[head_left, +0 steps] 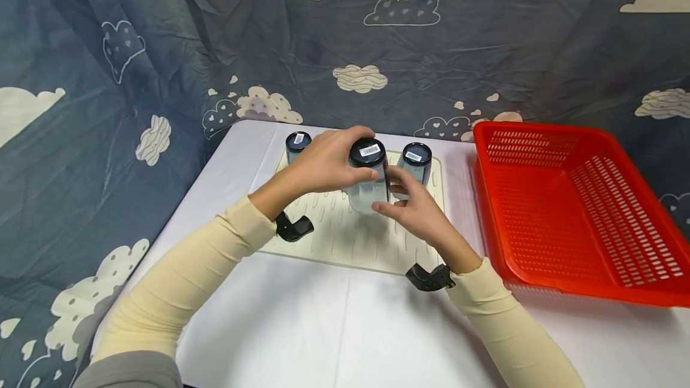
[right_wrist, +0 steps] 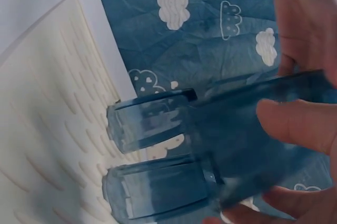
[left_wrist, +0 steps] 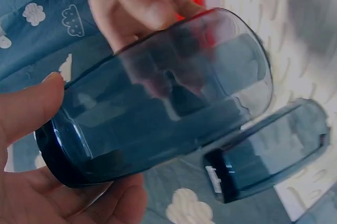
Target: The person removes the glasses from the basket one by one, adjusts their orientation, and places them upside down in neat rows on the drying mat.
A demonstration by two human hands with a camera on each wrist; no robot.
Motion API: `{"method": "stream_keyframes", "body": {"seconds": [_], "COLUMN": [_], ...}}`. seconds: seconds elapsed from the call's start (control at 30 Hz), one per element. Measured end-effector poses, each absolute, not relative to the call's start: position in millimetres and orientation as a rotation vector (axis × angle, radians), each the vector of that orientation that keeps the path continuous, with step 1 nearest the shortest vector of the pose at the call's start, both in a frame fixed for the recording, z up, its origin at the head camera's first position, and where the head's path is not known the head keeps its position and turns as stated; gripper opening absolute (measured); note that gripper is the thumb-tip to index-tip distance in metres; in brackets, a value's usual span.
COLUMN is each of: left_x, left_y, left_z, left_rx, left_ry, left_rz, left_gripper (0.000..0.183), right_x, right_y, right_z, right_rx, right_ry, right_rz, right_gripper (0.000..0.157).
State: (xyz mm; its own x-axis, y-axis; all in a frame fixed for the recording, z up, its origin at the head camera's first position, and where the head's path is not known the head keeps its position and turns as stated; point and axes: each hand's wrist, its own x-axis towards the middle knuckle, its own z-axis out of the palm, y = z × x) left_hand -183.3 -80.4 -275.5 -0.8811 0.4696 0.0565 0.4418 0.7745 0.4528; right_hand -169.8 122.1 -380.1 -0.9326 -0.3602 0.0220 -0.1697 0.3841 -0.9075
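Note:
An upside-down blue-tinted drinking glass, with a barcode label on its dark base, is held above the ribbed cream mat. My left hand grips it around the base end; in the left wrist view its thumb and fingers span the glass. Lower down its side, my right hand holds the same glass between thumb and fingers. Behind the hands, two similar glasses stand upside down on the mat, one at left and one at right. The right wrist view shows two standing glasses beyond the held one.
A red plastic basket with slotted walls stands on the right of the white-covered table. Dark cloth with cloud prints hangs behind the table and along its left side.

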Motion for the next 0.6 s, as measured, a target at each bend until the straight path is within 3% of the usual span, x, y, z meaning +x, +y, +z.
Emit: {"method": "stream_keyframes", "body": {"seconds": [0.6], "left_x": [-173.8], "left_y": [-101.9], "left_z": [-340.3], "left_rx": [0.644], "left_ry": [2.865], "left_rz": [0.683], "left_gripper": [0.067], "right_x": [-160.6], "right_y": [135.0], "right_z": [-382.7], "right_rx": [-0.45], "right_ry": [2.549], "right_rz": [-1.473], "right_gripper": [0.062]}}
